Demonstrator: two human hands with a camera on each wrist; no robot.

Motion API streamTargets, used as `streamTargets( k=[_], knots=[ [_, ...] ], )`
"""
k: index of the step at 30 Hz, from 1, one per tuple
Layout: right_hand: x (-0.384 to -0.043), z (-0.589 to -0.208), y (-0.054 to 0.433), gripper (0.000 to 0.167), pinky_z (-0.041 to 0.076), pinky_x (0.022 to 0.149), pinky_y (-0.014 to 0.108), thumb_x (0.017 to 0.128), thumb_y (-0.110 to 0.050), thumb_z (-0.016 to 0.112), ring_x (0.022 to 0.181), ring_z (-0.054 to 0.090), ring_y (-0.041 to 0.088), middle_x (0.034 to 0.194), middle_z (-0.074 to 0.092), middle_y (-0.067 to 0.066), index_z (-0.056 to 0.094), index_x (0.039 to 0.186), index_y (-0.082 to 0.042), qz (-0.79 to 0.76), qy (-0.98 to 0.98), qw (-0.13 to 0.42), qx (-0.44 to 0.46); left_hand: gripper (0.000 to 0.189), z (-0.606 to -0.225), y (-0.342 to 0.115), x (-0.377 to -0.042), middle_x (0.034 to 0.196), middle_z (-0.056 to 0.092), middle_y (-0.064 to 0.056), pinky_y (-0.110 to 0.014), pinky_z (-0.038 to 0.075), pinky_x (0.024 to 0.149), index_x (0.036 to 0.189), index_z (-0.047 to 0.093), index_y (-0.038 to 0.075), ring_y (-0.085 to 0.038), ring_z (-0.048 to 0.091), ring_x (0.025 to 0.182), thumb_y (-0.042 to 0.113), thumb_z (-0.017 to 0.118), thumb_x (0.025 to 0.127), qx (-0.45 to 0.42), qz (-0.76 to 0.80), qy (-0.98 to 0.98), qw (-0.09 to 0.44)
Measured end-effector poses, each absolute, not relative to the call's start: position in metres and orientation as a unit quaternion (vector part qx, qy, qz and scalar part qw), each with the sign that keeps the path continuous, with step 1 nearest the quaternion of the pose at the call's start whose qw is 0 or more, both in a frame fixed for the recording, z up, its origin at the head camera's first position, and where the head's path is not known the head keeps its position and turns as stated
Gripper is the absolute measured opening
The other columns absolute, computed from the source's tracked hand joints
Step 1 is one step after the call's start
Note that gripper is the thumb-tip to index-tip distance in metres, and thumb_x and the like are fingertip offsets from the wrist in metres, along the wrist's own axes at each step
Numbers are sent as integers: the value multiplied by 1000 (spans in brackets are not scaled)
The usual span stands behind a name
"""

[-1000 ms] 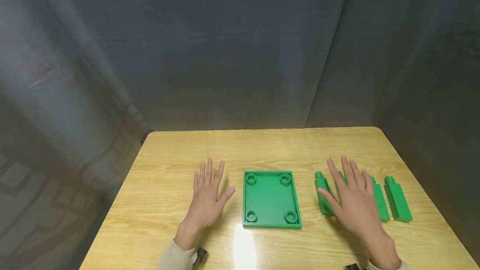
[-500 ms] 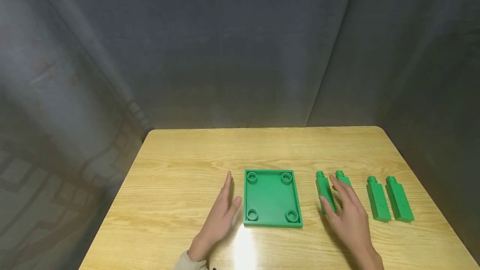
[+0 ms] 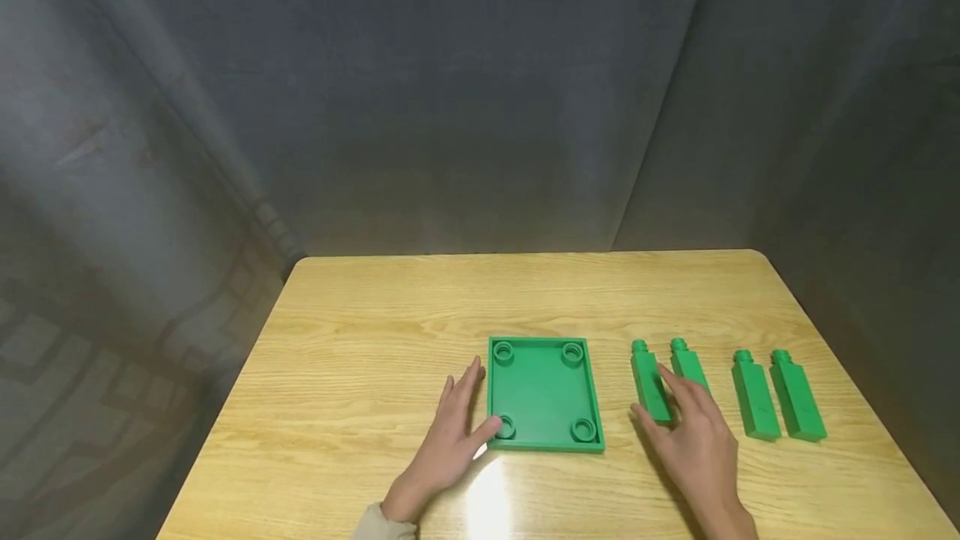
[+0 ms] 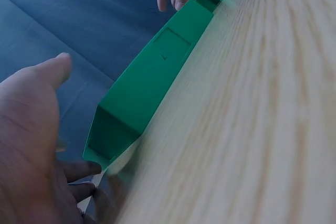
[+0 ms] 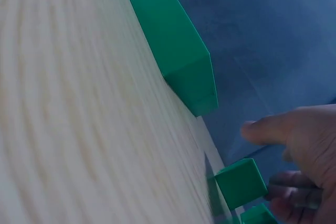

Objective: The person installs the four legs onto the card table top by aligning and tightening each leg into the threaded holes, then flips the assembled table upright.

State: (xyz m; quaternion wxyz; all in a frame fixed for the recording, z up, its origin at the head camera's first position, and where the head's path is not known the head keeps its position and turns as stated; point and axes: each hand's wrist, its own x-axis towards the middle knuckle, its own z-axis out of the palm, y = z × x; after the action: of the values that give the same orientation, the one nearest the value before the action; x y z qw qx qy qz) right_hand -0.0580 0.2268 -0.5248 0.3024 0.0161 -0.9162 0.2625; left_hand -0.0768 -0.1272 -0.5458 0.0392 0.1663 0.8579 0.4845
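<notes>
A square green tray-like panel [image 3: 543,390] with a low rim and a round socket in each corner lies on the table. My left hand [image 3: 446,448] is at its left side, fingers extended along the edge and thumb over the front left socket. In the left wrist view its fingertips are right at the panel's corner [image 4: 152,72]. My right hand [image 3: 697,444] hovers over the leftmost green leg [image 3: 648,377], a square block with a threaded neck. Thumb and fingers stand apart on either side of the leg's near end [image 5: 241,183], holding nothing. A second leg [image 3: 687,363] is partly hidden behind the fingers.
Two more green legs, one [image 3: 755,398] beside the other [image 3: 798,398], lie at the right, necks pointing away. The wooden table [image 3: 360,315] ends at a grey curtain [image 3: 450,107] behind and at both sides.
My left hand has moved right, from beside the panel to its left edge. The right hand has drawn slightly left and lower, its spread fingers coming in around the leftmost leg.
</notes>
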Motion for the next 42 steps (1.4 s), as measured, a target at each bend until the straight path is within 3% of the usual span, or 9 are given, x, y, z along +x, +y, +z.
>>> streamTargets(
  k=[4,12,25,28,32,36,39,42],
  knots=[
    [-56,-524,225,79,60,53,54,70,-12,105,86,75,47,121,73,30,72,139,4,256,-931,261,-2,89,-548,-127,-78,180,32,-16,-58,-3,138,177,25,10,-39,19,170,43,70,108,185,451,872,36],
    [-55,-523,225,72,62,60,66,79,-10,99,92,73,61,123,70,41,68,140,11,248,-949,193,-23,98,-547,-126,-76,180,33,-16,-60,-1,138,176,31,8,-39,18,170,52,77,101,191,425,884,39],
    [-54,-529,224,74,61,55,64,75,-3,98,79,72,61,111,71,45,66,139,17,251,-943,219,-20,110,-549,-127,-78,181,31,-15,-60,0,139,177,26,8,-38,16,171,61,78,96,199,400,893,45],
    [-55,-527,223,70,60,50,59,76,1,95,67,72,51,109,71,44,67,138,16,259,-938,229,-25,112,-550,-127,-78,181,31,-14,-58,-1,139,177,25,8,-38,16,171,62,78,96,205,394,895,44],
    [-55,-524,222,64,48,41,36,78,2,89,55,58,25,105,73,39,69,138,12,264,-932,248,-39,112,-549,-127,-77,181,31,-15,-56,-2,139,177,24,6,-38,16,171,62,78,96,211,388,897,37],
    [-55,-523,221,64,36,43,26,78,0,87,60,53,20,94,73,27,72,140,7,271,-920,278,-61,112,-549,-127,-77,181,30,-15,-54,-3,139,177,23,5,-38,16,171,62,77,97,213,382,898,40],
    [-56,-522,221,62,39,49,21,79,3,86,66,58,19,94,72,23,72,140,3,299,-902,302,-74,111,-549,-127,-77,181,30,-16,-54,-3,138,177,23,5,-38,15,171,61,77,97,214,381,899,42],
    [-57,-522,221,59,46,60,8,82,8,85,81,60,3,103,72,24,71,140,4,350,-878,317,-81,111,-549,-127,-77,181,30,-16,-55,-2,138,177,23,5,-38,16,171,60,77,97,215,381,898,40]
  ],
)
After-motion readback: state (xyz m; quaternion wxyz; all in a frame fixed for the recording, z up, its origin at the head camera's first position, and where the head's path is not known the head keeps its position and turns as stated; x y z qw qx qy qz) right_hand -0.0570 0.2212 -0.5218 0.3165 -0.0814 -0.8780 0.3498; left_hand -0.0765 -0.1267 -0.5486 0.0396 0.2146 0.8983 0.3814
